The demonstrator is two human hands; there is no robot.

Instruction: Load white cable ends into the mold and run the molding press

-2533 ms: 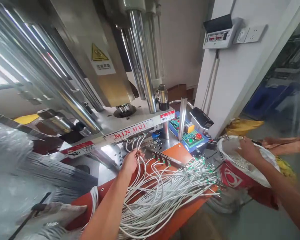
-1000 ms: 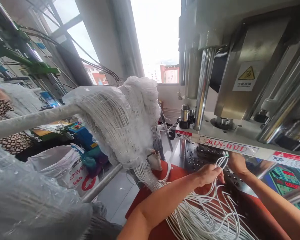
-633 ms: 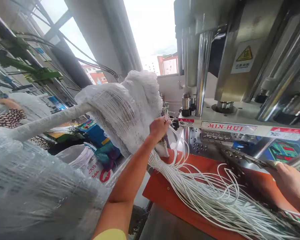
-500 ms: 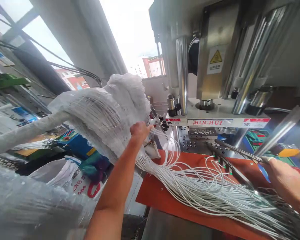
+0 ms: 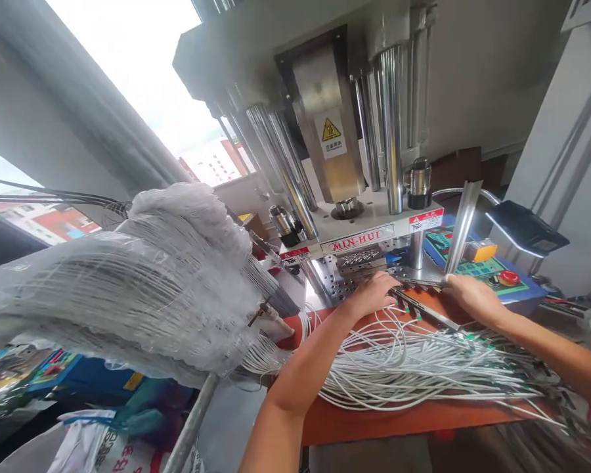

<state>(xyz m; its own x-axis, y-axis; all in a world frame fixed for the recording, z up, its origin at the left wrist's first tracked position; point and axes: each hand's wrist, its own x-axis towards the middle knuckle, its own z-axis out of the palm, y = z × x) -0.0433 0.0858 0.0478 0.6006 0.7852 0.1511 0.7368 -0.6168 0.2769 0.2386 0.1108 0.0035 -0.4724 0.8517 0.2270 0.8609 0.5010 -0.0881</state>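
My right hand [image 5: 470, 297] pinches the right end of a long, narrow metal bar [image 5: 417, 282] in front of the press. At the bar's left end my left hand [image 5: 373, 294] has its fingers curled over it, though the fingertips are partly hidden. A second metal bar [image 5: 431, 312] with small green pieces along it lies slanting just below. Nearer to me, a thick bundle of white cables [image 5: 398, 374] spreads over an orange-red mat [image 5: 374, 424]; many cable ends at the right carry green and metal tips.
The press [image 5: 364, 236] marked MIN-HUI stands ahead, its steel columns and patterned mould block [image 5: 359, 258] above the bed. A control panel [image 5: 492, 269] with a red button is at the right, beside a lamp [image 5: 526, 226]. Plastic-wrapped cables [image 5: 177, 282] hang at the left over a pole.
My left hand has left the hanging cables and come right to the metal bar. My right hand, still on the bar, has brought it closer to the press. The view has turned right.
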